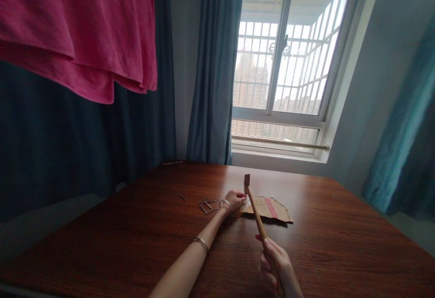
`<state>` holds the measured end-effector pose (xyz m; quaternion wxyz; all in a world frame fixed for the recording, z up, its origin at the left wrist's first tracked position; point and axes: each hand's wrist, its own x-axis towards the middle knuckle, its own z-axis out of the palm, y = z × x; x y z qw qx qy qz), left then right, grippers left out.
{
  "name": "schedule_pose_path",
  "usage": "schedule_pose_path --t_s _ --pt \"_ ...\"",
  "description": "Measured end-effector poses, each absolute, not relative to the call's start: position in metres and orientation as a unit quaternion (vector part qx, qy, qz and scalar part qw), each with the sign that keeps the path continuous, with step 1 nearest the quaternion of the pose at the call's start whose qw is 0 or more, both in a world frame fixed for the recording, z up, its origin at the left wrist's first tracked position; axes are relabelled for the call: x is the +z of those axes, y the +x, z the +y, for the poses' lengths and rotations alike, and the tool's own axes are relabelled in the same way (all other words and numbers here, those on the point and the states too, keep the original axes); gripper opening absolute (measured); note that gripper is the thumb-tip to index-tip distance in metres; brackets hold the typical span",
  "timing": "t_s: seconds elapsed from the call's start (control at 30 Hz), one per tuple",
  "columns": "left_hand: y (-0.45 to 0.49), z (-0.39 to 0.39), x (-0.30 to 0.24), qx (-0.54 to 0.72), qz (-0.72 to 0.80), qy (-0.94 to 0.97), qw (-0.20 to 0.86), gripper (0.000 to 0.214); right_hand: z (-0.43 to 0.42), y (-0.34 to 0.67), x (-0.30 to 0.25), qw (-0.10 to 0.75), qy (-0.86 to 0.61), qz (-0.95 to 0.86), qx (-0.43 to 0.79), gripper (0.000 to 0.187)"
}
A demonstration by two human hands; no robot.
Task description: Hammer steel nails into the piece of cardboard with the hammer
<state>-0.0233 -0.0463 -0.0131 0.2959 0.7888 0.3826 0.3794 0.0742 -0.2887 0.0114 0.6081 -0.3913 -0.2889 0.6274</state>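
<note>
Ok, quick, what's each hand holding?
Left hand: fingers curled on the cardboard; holding anything, cannot tell.
Right hand: closed around the hammer.

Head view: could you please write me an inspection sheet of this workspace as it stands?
Surface: dark reddish wooden table, glossy, light reflecting near the far edge.
Job's things: hammer with a wooden handle, head raised above a flat cardboard piece with a pink stripe; loose nails scattered to its left.
Clutter: nothing seen.
Hands: right hand grips the hammer's handle end; left hand rests at the cardboard's left edge, and what its fingers pinch is too small to tell.
Cables: nothing seen.
Surroundings: barred window behind the table, blue curtains beside it, pink cloth hanging at upper left.
</note>
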Motion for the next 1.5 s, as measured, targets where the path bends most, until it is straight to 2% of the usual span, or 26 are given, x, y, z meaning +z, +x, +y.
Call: schedule_pose_path --t_s 1.5 --pt "-0.0242 -0.0433 -0.0151 0.370 0.397 0.793 0.278 0.024 -0.2889 0.0721 0.0136 0.615 -0.399 -0.298 0.611 0.046"
